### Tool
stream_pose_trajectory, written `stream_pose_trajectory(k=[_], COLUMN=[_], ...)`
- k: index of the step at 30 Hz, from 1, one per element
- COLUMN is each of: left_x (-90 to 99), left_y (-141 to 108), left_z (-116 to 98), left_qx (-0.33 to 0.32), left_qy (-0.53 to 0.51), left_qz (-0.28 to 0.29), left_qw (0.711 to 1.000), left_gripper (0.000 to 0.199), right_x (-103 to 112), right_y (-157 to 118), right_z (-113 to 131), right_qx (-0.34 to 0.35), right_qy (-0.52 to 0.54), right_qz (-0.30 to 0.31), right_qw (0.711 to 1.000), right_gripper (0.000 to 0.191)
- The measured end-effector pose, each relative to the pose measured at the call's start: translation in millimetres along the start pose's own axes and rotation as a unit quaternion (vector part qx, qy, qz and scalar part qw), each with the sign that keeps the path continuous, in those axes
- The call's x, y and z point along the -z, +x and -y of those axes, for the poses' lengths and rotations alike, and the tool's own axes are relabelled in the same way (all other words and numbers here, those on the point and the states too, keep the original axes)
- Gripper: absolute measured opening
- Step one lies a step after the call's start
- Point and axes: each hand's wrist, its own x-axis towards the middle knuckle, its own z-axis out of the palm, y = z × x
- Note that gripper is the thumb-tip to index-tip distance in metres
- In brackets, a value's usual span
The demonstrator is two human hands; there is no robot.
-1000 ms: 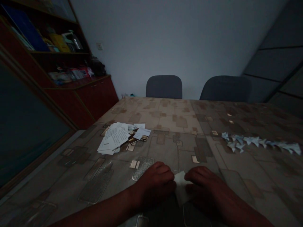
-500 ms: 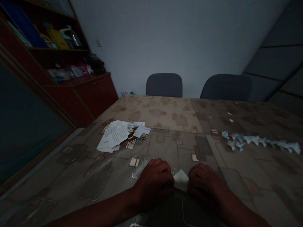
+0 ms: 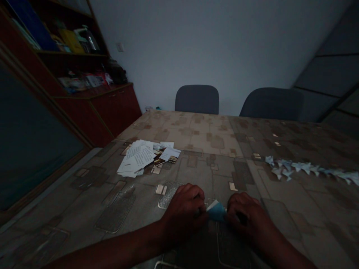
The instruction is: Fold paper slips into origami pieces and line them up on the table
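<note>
A small folded piece of paper [image 3: 217, 212] is held between my two hands just above the near part of the table. Its visible face is blue, with a white edge along the upper left. My left hand [image 3: 187, 205] pinches its left side, fingers curled. On the other side, my right hand [image 3: 246, 213] grips the right edge with thumb and bent fingers. Both hands hide the paper's outer parts, so its full shape cannot be made out.
The patterned tablecloth [image 3: 196, 172] covers the table. At the left lies a loose pile of printed paper sheets [image 3: 137, 158]. Several small folded paper pieces [image 3: 303, 167] form a row at the right. Two grey chairs [image 3: 196, 99] stand at the far edge, and a red cabinet [image 3: 117, 108] at the far left.
The paper between my hands showed a white face before; now a blue face shows. My right hand's fingers have shifted on its edge. The view has moved slightly.
</note>
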Motion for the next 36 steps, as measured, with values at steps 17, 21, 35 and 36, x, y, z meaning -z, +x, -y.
stream_pose_trajectory(k=[17,21,35,36], left_x=[-1.1,-0.8,7.7,10.8], left_y=[3,3,-2,-2], left_z=[-6,-5,9,11], left_qx=[0.030,0.033,0.032,0.027], left_qy=[0.029,0.031,0.039,0.039], left_qz=[-0.022,-0.021,-0.031,-0.030], left_qw=[0.999,0.999,0.998,0.998], left_gripper=[0.015,0.014,0.016,0.015], right_x=[2,1,-1,-1], right_y=[4,4,5,5], right_z=[10,10,8,8], right_qx=[-0.055,-0.053,-0.036,-0.036], right_qy=[-0.112,-0.126,-0.131,-0.131], right_qz=[0.014,0.007,-0.011,-0.013], right_qw=[0.992,0.991,0.991,0.991], right_gripper=[0.020,0.019,0.020,0.020])
